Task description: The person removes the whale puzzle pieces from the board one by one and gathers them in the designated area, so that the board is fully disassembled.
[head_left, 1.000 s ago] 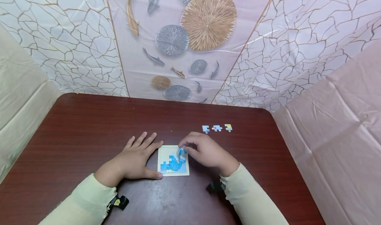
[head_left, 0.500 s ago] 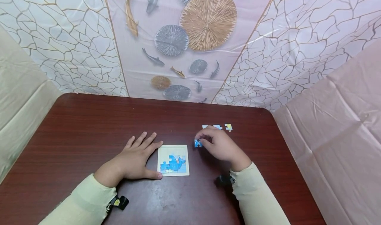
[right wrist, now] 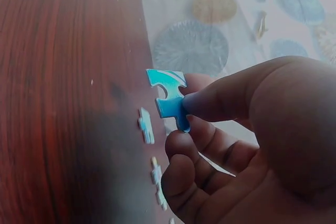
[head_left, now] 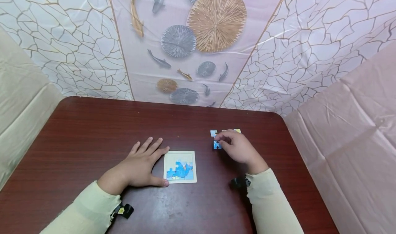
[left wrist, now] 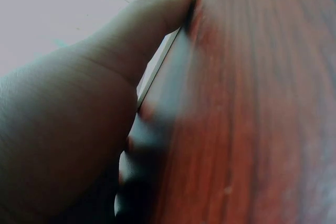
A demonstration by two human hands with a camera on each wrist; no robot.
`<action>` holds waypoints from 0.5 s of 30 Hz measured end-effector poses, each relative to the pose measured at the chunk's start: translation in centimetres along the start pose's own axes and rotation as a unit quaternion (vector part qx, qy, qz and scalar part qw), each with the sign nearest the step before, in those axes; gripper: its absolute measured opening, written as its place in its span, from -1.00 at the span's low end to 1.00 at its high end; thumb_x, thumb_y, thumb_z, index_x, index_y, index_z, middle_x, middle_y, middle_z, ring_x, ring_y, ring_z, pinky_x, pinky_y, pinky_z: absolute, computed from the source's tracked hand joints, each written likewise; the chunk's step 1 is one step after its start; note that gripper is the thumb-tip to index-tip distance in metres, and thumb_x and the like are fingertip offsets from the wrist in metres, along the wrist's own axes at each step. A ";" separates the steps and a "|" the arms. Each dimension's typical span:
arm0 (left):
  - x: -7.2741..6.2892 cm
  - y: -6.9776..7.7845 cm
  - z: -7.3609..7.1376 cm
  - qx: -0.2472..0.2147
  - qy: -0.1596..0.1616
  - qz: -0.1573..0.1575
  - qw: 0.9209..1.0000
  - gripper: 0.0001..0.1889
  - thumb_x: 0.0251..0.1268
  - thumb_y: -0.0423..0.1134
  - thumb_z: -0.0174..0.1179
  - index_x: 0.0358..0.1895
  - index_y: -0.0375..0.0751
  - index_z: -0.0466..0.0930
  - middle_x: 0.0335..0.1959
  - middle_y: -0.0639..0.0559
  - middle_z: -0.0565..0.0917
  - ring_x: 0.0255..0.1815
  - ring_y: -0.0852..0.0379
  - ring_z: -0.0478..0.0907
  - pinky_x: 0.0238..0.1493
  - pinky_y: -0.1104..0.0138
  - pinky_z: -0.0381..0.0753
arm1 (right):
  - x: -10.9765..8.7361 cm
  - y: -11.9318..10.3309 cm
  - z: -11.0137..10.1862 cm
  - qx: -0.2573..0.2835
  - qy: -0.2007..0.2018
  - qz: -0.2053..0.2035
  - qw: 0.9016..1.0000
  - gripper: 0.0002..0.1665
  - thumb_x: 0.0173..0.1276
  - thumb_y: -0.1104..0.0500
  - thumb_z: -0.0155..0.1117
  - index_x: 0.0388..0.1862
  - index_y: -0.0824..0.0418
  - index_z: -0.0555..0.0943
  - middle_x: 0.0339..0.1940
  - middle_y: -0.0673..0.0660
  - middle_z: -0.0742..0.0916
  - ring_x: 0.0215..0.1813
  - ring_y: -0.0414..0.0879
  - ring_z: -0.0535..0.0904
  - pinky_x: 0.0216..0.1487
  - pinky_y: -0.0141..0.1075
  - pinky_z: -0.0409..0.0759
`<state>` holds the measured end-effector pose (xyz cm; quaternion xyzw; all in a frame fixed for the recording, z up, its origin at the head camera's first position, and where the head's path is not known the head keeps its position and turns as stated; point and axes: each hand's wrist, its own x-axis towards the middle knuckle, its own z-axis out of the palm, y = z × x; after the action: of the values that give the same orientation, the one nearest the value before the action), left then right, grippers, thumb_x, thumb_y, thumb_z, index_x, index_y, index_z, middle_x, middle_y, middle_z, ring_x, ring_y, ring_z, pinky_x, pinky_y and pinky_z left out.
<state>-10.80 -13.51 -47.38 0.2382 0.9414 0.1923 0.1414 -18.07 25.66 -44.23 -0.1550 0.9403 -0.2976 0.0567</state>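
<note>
My right hand (head_left: pixel 239 148) pinches a blue puzzle piece (right wrist: pixel 170 95) between thumb and fingers, close to the loose pieces at the back right. In the right wrist view the piece shows a white curved stripe, a notch and a knob. Fingers spread, my left hand (head_left: pixel 140 167) lies with its index fingertip and thumb at the left edge of a square puzzle tray (head_left: pixel 196 167). Joined pieces showing a blue whale (head_left: pixel 182 172) fill the lower and right part of the tray; the upper left part is bare. In the left wrist view my thumb (left wrist: pixel 152 14) lies along the tray's edge.
Of the loose pieces on the table (head_left: pixel 123 120), a pale blue piece (head_left: pixel 213 133) lies left of my right hand. A yellow-marked piece (head_left: pixel 237 130) is partly covered by that hand. A patterned cloth (head_left: pixel 182 68) hangs behind the table.
My right hand has carried the blue piece from over the tray's upper right corner to the right and back, close to the loose pieces. My left hand has stayed put.
</note>
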 end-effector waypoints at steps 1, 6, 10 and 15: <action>0.0 0.0 0.0 0.000 0.000 0.000 1.000 0.28 0.14 0.70 0.39 0.86 0.18 0.18 0.94 -0.09 -0.03 0.93 -0.38 -0.18 0.77 -0.51 -0.16 | 0.0 0.2 0.0 -0.002 0.000 0.003 1.000 -0.75 0.67 0.22 0.33 0.07 -0.07 0.87 0.09 -0.02 0.82 0.03 -0.04 0.65 0.13 -0.07 0.64; 0.0 0.0 0.0 0.000 0.002 0.002 1.000 0.27 0.14 0.70 0.39 0.85 0.18 0.19 0.94 -0.09 -0.03 0.93 -0.39 -0.17 0.77 -0.51 -0.15 | 0.2 0.7 0.2 -0.005 0.000 0.008 1.000 -0.74 0.66 0.24 0.32 0.07 -0.02 0.88 0.11 0.03 0.84 0.09 -0.01 0.67 0.18 -0.03 0.64; 0.0 -0.1 0.0 0.000 0.002 0.002 1.000 0.27 0.14 0.71 0.38 0.85 0.18 0.18 0.94 -0.09 -0.03 0.93 -0.39 -0.17 0.76 -0.51 -0.14 | 0.3 0.9 0.6 -0.003 -0.003 0.015 1.000 -0.75 0.66 0.24 0.33 0.08 0.00 0.87 0.12 0.05 0.84 0.13 0.00 0.69 0.22 -0.02 0.65; 0.0 -0.1 0.0 -0.001 -0.002 0.002 1.000 0.27 0.15 0.72 0.37 0.86 0.19 0.18 0.94 -0.09 -0.04 0.93 -0.39 -0.18 0.77 -0.51 -0.15 | 0.5 1.2 0.9 -0.006 -0.005 0.023 1.000 -0.76 0.67 0.24 0.33 0.10 0.01 0.88 0.12 0.06 0.84 0.09 0.00 0.69 0.19 -0.03 0.66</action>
<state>-10.83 -13.61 -47.45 0.2400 0.9407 0.1926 0.1428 -18.64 25.97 -45.68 -0.1354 0.9452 -0.2895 0.0669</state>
